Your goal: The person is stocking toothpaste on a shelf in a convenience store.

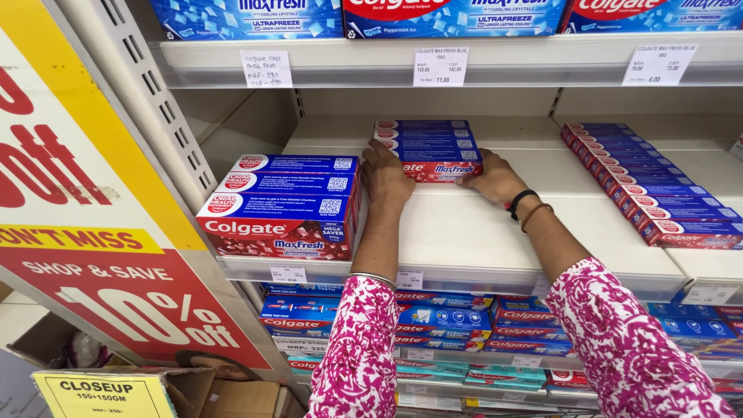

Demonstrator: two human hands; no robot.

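Toothpaste boxes [433,151] on white shop shelf [480,224], clasped endwise between left hand [385,179] and right hand [498,180] grips.

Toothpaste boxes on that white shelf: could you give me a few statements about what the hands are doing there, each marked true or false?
1. Both hands grip the middle row of boxes. True: the left hand and right hand press its front end from either side.
2. The right wrist is bare. False: it wears a dark band and a bangle.
3. The larger boxes sit left of the hands. True.
4. The white shelf is packed full. False: bare gaps show between rows.
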